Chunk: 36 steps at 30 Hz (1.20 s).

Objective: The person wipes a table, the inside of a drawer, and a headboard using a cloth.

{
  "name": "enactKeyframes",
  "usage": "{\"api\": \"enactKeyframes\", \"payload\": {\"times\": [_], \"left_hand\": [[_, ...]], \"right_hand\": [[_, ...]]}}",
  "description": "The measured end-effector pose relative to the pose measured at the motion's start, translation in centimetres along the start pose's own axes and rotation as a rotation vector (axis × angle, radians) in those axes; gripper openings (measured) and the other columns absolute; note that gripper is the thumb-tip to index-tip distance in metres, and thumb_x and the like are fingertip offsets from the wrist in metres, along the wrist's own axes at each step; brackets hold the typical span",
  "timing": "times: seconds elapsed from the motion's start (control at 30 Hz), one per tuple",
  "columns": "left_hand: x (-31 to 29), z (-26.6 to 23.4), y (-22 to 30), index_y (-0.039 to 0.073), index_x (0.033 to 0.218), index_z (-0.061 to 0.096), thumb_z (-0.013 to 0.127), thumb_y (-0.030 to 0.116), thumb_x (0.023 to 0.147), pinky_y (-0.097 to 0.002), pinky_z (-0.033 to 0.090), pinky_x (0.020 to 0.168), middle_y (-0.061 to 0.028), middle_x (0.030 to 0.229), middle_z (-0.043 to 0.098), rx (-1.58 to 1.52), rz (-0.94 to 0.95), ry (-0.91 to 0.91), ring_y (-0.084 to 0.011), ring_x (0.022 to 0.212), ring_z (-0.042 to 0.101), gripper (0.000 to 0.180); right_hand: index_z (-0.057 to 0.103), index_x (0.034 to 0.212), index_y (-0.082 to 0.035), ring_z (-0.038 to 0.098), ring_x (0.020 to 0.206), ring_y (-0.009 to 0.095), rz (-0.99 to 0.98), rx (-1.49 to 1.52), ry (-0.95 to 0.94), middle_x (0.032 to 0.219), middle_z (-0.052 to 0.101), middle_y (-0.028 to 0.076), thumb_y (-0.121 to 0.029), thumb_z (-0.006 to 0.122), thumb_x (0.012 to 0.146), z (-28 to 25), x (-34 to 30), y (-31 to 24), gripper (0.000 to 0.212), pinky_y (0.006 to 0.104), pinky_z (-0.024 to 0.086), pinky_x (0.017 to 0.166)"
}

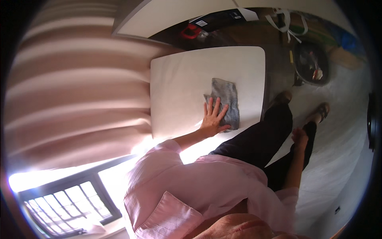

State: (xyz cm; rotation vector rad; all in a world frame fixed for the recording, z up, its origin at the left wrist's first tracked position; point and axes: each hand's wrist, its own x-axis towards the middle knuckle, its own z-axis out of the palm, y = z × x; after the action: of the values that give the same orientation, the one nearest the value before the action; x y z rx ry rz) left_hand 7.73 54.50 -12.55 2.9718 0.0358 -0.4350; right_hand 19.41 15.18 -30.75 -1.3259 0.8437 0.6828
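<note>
A grey cloth (226, 93) lies partly folded on a white tabletop (179, 91) with rounded corners. My left hand (213, 119) is flat on the cloth's near left part, its fingers spread and pressing down without gripping. Part of the cloth is hidden under the palm and fingers. Away from the table, my right hand (300, 139) hangs in front of my dark-trousered leg. Its fingers look loosely curled, and nothing shows in them.
Pink curtains (79, 95) hang along the table's left side, above a bright barred window (69, 203). Behind the table are a dark box (217, 22) and a red object (190, 31). A black waste bin (312, 63) stands on the grey floor near my feet.
</note>
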Motion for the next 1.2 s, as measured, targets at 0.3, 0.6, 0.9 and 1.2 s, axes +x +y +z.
{"api": "enactKeyframes", "payload": {"times": [0.3, 0.6, 0.9, 1.2], "left_hand": [[15.6, -1.9, 3.2, 0.018, 0.127, 0.039, 0.042, 0.06, 0.071, -0.0668, 0.013, 0.091, -0.0234, 0.135, 0.021, -0.102, 0.093, 0.459, -0.0473, 0.122, 0.018, 0.07], [18.6, -2.5, -8.1, 0.017, 0.12, 0.044, 0.054, 0.039, 0.07, -0.0534, 0.019, 0.097, -0.0151, 0.124, 0.04, -0.038, 0.031, 0.523, -0.0349, 0.117, 0.032, 0.055], [0.9, 2.7, -36.0, 0.015, 0.132, 0.026, 0.044, 0.046, 0.079, -0.0528, 0.018, 0.098, -0.0176, 0.133, 0.028, -0.014, -1.19, 0.448, -0.0369, 0.121, 0.027, 0.064], [-2.1, 2.8, -30.5, 0.007, 0.093, 0.056, 0.051, 0.034, 0.075, -0.0447, 0.043, 0.076, -0.0153, 0.096, 0.056, -0.034, -1.11, 0.479, -0.0312, 0.092, 0.055, 0.033]], "right_hand": [[0.054, 0.102, -0.003, 0.057, 0.078, 0.019, -0.279, -0.423, -0.242, 0.088, 0.059, 0.008, -0.031, 0.045, 0.08, 0.8, -3.2, 2.6, 0.037, 0.0316, 0.046, 0.058], [0.052, 0.104, 0.003, 0.055, 0.085, 0.027, -0.509, -0.894, -0.33, 0.096, 0.057, 0.016, -0.017, 0.035, 0.087, -1.5, -5.8, 2.5, 0.031, 0.036, 0.045, 0.075], [0.05, 0.113, -0.001, 0.05, 0.101, 0.031, -1.115, -1.172, -0.333, 0.111, 0.052, 0.017, -0.021, 0.037, 0.087, -12.8, 8.9, 11.5, 0.035, 0.04, 0.041, 0.085], [0.053, 0.104, 0.001, 0.052, 0.089, 0.03, -1.191, -1.578, -0.072, 0.098, 0.054, 0.018, -0.013, 0.047, 0.082, -0.4, 2.1, -1.8, 0.027, 0.0399, 0.043, 0.076]]}}
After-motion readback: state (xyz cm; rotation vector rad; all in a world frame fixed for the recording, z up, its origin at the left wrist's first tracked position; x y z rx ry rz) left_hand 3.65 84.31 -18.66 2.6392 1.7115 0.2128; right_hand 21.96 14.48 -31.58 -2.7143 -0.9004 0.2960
